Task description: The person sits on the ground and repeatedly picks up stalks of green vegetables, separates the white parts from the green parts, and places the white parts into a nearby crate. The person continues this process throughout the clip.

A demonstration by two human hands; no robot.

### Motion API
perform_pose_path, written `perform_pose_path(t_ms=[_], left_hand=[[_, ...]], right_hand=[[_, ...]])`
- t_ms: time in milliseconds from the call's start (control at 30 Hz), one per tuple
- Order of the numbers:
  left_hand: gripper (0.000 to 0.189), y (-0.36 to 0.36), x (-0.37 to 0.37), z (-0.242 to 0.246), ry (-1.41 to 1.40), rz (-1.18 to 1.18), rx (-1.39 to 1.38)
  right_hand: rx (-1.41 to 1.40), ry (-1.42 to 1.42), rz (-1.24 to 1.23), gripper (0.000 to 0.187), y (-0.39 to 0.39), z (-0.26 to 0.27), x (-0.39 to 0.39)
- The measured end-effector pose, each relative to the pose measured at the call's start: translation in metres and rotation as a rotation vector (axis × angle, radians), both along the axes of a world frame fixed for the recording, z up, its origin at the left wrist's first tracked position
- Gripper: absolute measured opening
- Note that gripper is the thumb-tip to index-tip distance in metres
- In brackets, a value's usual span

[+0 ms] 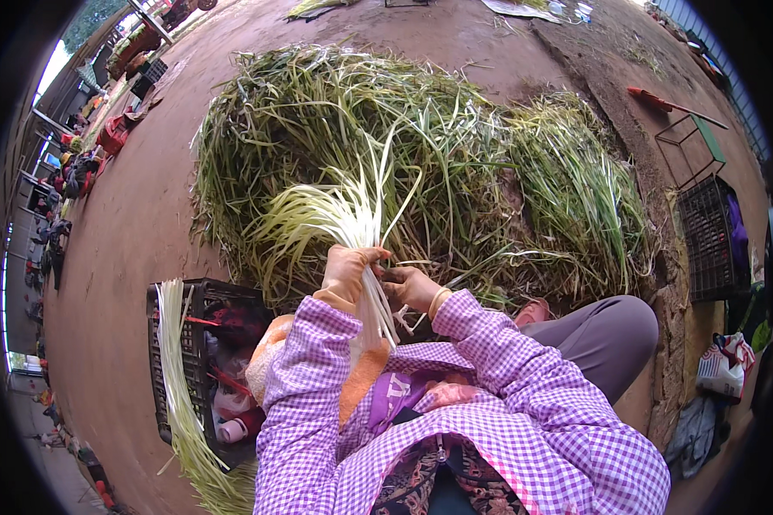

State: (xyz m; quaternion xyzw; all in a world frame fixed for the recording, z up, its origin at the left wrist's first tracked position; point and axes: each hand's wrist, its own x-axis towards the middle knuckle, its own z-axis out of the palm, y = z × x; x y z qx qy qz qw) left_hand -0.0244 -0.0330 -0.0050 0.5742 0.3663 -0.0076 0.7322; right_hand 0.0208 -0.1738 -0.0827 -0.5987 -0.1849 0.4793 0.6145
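Note:
My left hand is closed around a bunch of pale yellow-white leafy stalks, whose leaves fan out upward and to the left. Just right of the stalks' lower part, my right hand has its fingers bent close to my left fingertips; whether it grips a stalk cannot be made out. Both hands look gloved. Beyond them a large heap of long green leafy plants lies on the ground. A further bundle of pale stalks rests along the left side of a black plastic crate.
The black crate at my left holds bags and a pink cylindrical thing. At the right stand another black crate and a metal-framed stool with a green top, near a red-bladed tool. A printed bag lies lower right.

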Motion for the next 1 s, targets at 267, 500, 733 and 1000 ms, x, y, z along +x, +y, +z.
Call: perform_pose_path(t_ms=[267,500,733,1000], left_hand=[[0.016,0.047,-0.005,0.028,-0.255,0.132,0.085],[0.028,0.095,-0.016,0.046,-0.457,0.172,-0.163],[0.027,0.084,-0.013,0.028,-0.428,0.082,-0.31],[0.033,0.073,-0.022,0.023,-0.537,0.014,-0.582]], right_hand=[[-0.43,-0.543,0.444,0.02,-0.041,-0.065,0.002],[-1.139,-0.715,1.294,0.04,-0.111,-0.081,0.058],[-0.284,-0.704,0.079,0.065,-0.034,0.032,0.035],[0.083,0.085,-0.527,0.023,-0.028,0.023,0.021]])
